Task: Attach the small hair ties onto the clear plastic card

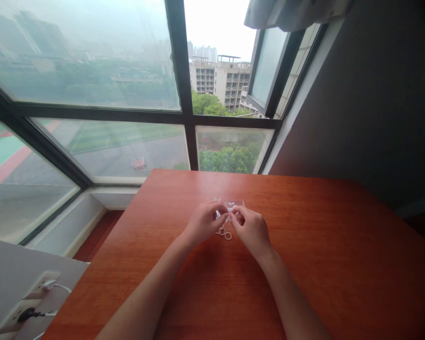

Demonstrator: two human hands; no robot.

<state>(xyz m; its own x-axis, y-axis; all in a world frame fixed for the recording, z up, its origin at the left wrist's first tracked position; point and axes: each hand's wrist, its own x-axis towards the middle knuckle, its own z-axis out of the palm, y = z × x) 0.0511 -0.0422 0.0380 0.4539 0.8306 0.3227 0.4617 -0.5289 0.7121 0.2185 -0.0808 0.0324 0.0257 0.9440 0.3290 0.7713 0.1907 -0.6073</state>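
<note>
My left hand point(208, 220) and my right hand point(252, 229) meet above the middle of the wooden table, fingertips almost touching. Both are closed in a pinch, thumb against fingers. What they pinch is too small to make out; a pale bit shows between the fingertips. Just below them on the tabletop lie several small white rings point(228, 235), partly overlapping and partly hidden by my left hand. Behind my fingers sits a clear plastic packet point(239, 204) with white marks, mostly covered by the hands.
The reddish-brown table point(326, 245) reaches to the window frame point(189, 118), whose right-hand pane point(269, 71) stands open. At the lower left, a wall socket point(30, 302) holds a black plug and a white plug with cords. A dark wall rises on the right.
</note>
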